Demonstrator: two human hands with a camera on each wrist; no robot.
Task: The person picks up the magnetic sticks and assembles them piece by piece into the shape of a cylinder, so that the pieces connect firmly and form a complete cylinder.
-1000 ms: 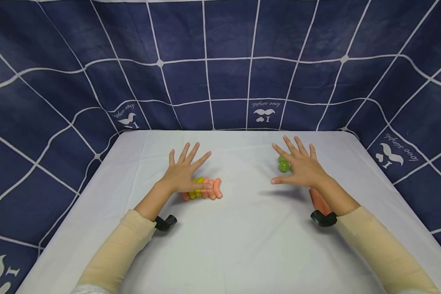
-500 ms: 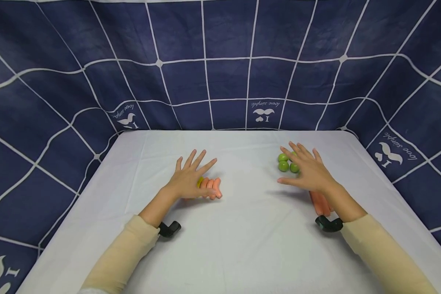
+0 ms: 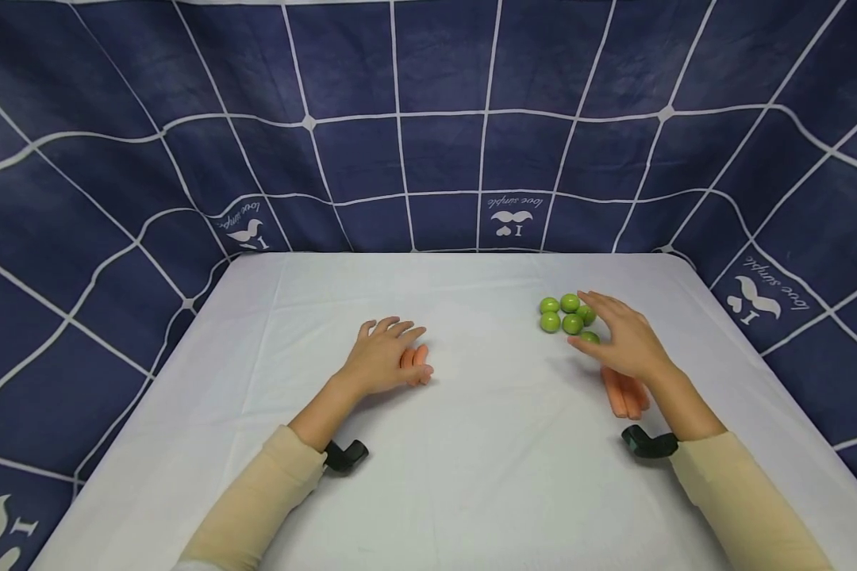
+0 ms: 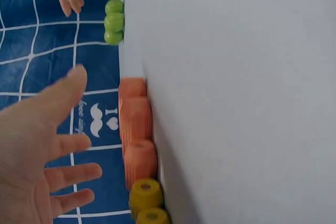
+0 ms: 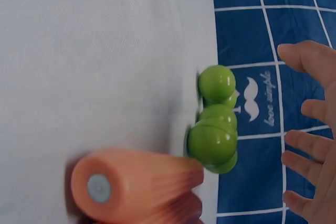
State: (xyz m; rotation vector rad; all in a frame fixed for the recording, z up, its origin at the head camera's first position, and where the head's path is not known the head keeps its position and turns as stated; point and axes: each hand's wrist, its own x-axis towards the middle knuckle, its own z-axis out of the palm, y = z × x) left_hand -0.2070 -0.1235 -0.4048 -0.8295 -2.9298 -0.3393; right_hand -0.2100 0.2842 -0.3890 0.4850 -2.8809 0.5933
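Note:
My left hand (image 3: 377,361) hovers palm down, fingers spread and slightly bent, over a row of curved orange pieces (image 3: 420,355). In the left wrist view, ridged orange pieces (image 4: 137,121) stand in line with yellow pieces (image 4: 146,195) that have dark ends. The head view has the yellow ones hidden under that hand. My right hand (image 3: 630,342) is held in the air, fingers loosely bent, just right of several shiny green balls (image 3: 572,323). Below its wrist lie long orange carrot-like pieces (image 3: 617,394), one with a grey round end in the right wrist view. Neither hand holds anything.
A white cloth (image 3: 471,468) covers the table. Dark blue curtain fabric (image 3: 443,159) with white grid lines hangs at the back and both sides. Black wrist-worn devices (image 3: 346,456) sit at both wrists.
Both hands have come lower and nearer, drifting right, and their fingers have gone from widely spread to more bent. More green balls now show beside the right hand; the yellow pieces have become covered.

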